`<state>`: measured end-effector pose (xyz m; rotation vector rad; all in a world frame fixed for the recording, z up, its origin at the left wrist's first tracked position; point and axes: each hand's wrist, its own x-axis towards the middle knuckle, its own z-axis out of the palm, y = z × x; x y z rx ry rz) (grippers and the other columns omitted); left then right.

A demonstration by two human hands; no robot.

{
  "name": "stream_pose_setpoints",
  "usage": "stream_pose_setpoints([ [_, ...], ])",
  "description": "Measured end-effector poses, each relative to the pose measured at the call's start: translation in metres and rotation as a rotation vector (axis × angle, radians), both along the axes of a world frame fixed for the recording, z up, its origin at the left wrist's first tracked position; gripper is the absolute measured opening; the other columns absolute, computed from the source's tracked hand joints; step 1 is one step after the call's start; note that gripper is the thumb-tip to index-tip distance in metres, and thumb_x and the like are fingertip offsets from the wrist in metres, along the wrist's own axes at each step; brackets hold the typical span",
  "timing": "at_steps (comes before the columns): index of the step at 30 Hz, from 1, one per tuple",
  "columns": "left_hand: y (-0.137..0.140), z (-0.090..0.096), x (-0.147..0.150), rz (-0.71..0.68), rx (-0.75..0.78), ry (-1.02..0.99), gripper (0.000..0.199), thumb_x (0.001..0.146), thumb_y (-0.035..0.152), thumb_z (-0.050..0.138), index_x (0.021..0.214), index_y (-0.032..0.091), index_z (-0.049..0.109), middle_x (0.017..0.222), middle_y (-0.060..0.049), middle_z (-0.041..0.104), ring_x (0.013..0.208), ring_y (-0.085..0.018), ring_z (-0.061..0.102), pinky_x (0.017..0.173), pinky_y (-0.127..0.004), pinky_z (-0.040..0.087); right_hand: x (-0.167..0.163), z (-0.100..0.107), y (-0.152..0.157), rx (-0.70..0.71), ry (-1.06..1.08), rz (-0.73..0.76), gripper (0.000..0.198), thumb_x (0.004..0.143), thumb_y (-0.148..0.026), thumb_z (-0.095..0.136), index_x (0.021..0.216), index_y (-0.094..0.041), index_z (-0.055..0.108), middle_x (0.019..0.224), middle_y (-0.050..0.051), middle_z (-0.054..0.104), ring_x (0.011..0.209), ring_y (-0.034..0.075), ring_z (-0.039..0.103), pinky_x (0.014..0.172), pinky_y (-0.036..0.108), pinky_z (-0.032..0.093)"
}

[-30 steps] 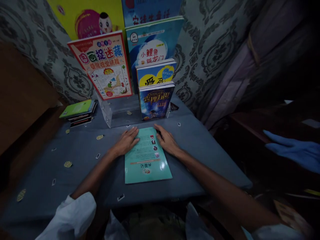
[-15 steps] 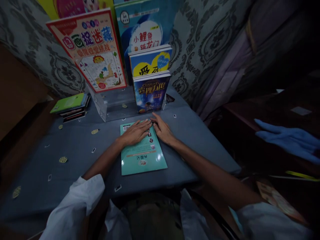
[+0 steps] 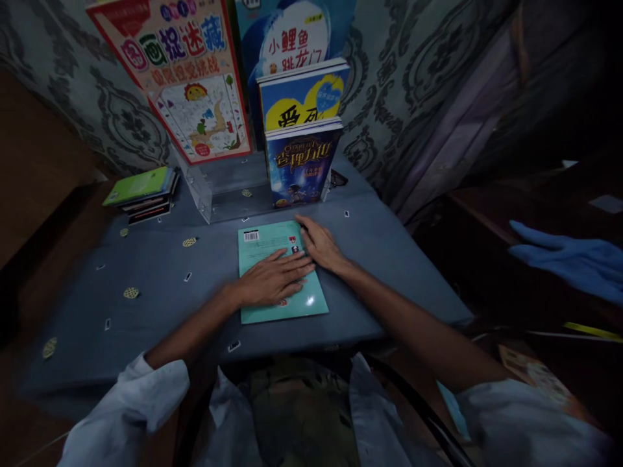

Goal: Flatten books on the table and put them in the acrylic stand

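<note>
A thin teal book (image 3: pixel 265 245) lies flat, back cover up, on the blue-grey tablecloth (image 3: pixel 160 285) in front of me. My left hand (image 3: pixel 272 280) rests palm down across the book's middle, fingers spread and pointing right. At the book's right edge lies my right hand (image 3: pixel 318 245), fingers touching the far right corner. Neither hand grips anything.
A clear acrylic stand (image 3: pixel 219 191) at the back holds several upright children's books, the nearest a dark blue one (image 3: pixel 302 163). A small pile of books (image 3: pixel 143 193) lies at the far left. A blue-gloved hand (image 3: pixel 569 259) of another person reaches in from the right.
My left hand slid from the book's far edge back toward me onto its middle, uncovering the barcode corner. My right hand stayed at the right edge. The view shifted slightly.
</note>
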<state>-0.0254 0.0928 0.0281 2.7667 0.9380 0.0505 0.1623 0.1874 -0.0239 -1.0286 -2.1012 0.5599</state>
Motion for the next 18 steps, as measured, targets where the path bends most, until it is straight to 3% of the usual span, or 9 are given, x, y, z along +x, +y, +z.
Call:
stream_pose_setpoints([
  [7, -0.035, 0.004, 0.004, -0.081, 0.006, -0.01, 0.05, 0.107, 0.041, 0.029, 0.154, 0.025, 0.033, 0.162, 0.0, 0.032, 0.153, -0.015, 0.018, 0.126, -0.04, 0.006, 0.0, 0.001, -0.002, 0.036, -0.046, 0.009, 0.043, 0.098, -0.033, 0.039, 0.137, -0.022, 0.052, 0.135, 0.012, 0.062, 0.126, 0.029, 0.057, 0.107, 0.052, 0.046],
  [12, -0.049, 0.007, 0.004, -0.107, -0.005, -0.041, 0.047, 0.107, 0.039, 0.03, 0.151, 0.024, 0.039, 0.159, 0.0, 0.038, 0.153, -0.015, 0.019, 0.127, -0.04, 0.005, -0.001, 0.004, -0.005, 0.067, -0.1, 0.023, 0.044, 0.096, -0.034, 0.045, 0.136, -0.019, 0.054, 0.136, 0.013, 0.061, 0.127, 0.031, 0.055, 0.108, 0.052, 0.044],
  [18, -0.037, 0.005, -0.009, 0.052, -0.067, -0.081, 0.051, 0.107, 0.045, 0.027, 0.154, 0.027, 0.034, 0.16, -0.001, 0.036, 0.151, -0.015, 0.025, 0.126, -0.041, 0.012, -0.001, 0.004, -0.007, 0.051, -0.176, 0.022, 0.046, 0.095, -0.036, 0.047, 0.135, -0.015, 0.056, 0.142, 0.017, 0.056, 0.131, 0.032, 0.052, 0.112, 0.051, 0.042],
])
